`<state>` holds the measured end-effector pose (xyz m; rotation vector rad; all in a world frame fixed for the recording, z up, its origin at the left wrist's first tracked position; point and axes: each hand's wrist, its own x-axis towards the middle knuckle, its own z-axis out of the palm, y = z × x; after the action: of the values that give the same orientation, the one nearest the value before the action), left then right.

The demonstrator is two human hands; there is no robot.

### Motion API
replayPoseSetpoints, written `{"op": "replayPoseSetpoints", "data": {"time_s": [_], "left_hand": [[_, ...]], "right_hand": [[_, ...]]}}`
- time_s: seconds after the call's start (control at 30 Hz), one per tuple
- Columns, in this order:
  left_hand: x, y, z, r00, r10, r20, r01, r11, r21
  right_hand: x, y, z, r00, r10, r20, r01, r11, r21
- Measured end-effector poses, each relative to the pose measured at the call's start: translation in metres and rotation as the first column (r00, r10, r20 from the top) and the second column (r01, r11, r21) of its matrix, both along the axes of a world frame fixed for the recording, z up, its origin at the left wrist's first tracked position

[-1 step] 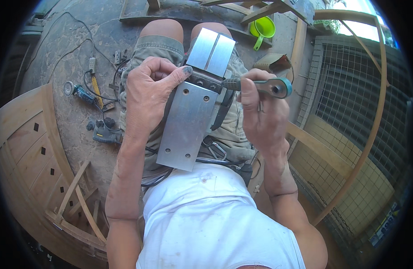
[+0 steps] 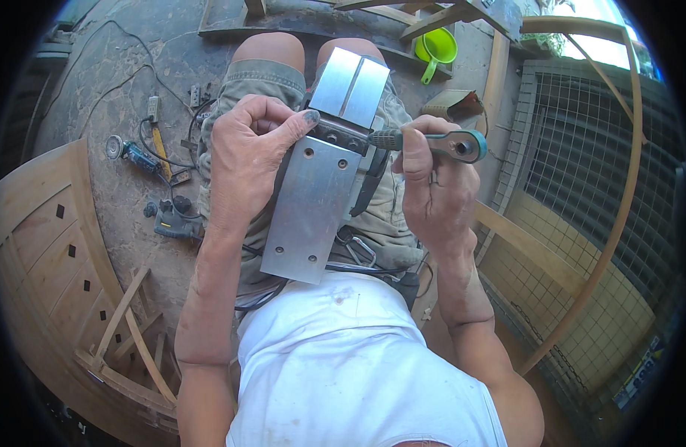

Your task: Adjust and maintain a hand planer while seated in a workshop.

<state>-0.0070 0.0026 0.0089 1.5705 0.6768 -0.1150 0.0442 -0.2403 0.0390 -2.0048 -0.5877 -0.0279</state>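
Note:
An electric hand planer [image 2: 313, 205] lies upside down across my lap, its silver sole plates facing up. My left hand [image 2: 253, 141] is closed at its left side, with the thumb tip pressed beside the cutter drum [image 2: 341, 136] in the gap between the plates. In my right hand [image 2: 436, 179] is a tool with a teal ring-ended handle [image 2: 466, 146], pinched between thumb and fingers. Its dark, ribbed tip [image 2: 385, 139] points left and reaches the right end of that gap. What the curled fingers of my left hand cover is hidden.
On the floor at left lie an angle grinder [image 2: 134, 155], another grey power tool [image 2: 175, 220] and a yellow level [image 2: 160, 149] among cables. A curved wooden panel [image 2: 60, 261] stands at lower left. A green dipper [image 2: 436, 48] sits far right, near wooden frames and a mesh panel [image 2: 574, 149].
My right hand has turned slightly around the tool, and the ring end sits a touch differently. The planer and my left hand stay practically where they were.

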Motion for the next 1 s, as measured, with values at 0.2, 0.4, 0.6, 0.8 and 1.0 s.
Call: {"op": "replayPoseSetpoints", "data": {"time_s": [0.2,0.4,0.6,0.8,1.0], "left_hand": [[0.005,-0.001,-0.001,0.999,0.003,0.033,-0.004,1.000,0.030],[0.003,0.000,-0.005,0.998,-0.011,0.059,0.010,1.000,0.026],[0.005,0.000,-0.004,0.998,-0.019,0.051,0.016,0.999,0.049],[0.005,0.000,-0.008,0.997,0.007,0.078,-0.008,1.000,0.021],[0.003,0.000,-0.009,0.998,0.003,0.068,-0.003,1.000,0.001]], "right_hand": [[0.006,0.001,-0.003,0.999,-0.004,0.033,0.000,0.992,0.130],[0.006,0.002,-0.004,1.000,-0.022,-0.009,0.022,0.999,0.027],[0.006,0.001,-0.011,0.996,0.023,-0.089,-0.033,0.993,-0.115],[0.007,0.006,-0.003,1.000,-0.027,-0.009,0.028,0.999,0.047],[0.003,0.001,0.004,0.997,-0.022,-0.079,0.021,1.000,-0.014]]}}
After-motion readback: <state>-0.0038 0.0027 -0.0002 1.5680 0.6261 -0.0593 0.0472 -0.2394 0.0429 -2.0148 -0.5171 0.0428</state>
